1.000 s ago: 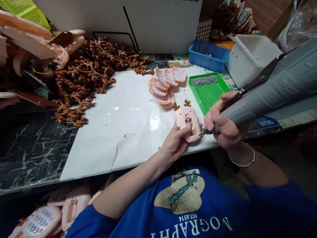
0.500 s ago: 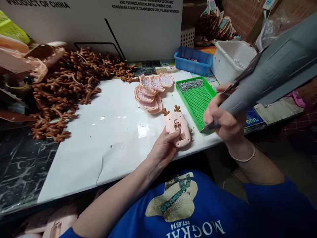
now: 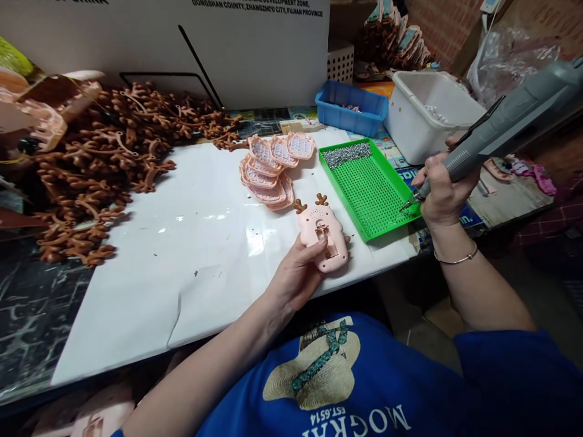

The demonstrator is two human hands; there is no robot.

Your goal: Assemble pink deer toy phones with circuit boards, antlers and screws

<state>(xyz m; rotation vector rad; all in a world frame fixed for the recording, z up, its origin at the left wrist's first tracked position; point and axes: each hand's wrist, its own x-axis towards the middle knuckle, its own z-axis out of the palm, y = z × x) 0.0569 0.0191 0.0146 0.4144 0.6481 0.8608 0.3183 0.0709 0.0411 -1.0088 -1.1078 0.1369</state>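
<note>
My left hand [image 3: 298, 267] grips a pink plastic toy casing [image 3: 334, 240] with brown antlers, its back and open battery compartment facing up, thumb across the compartment. In my right hand [image 3: 441, 193] is a grey electric screwdriver [image 3: 505, 124], fingers wrapped round its front end. The bit points down over the near right part of a green perforated tray [image 3: 364, 188]; whether it touches a screw there I cannot tell. Many small silver screws [image 3: 348, 155] are heaped at the tray's far end. Pink shell halves [image 3: 268, 176] lie in an overlapping pile beyond the toy.
Brown antler parts [image 3: 100, 158] are heaped at the left. Behind the tray stand a blue bin [image 3: 350, 112] and a white bin [image 3: 410, 121] with small parts. A large white box [image 3: 264, 54] borders the back. More pink casings [image 3: 102, 409] lie below the table edge.
The screwdriver has moved away from the toy's lower right corner and rightward over the green tray. My left hand has kept hold of the toy. The view has shifted to the right.
</note>
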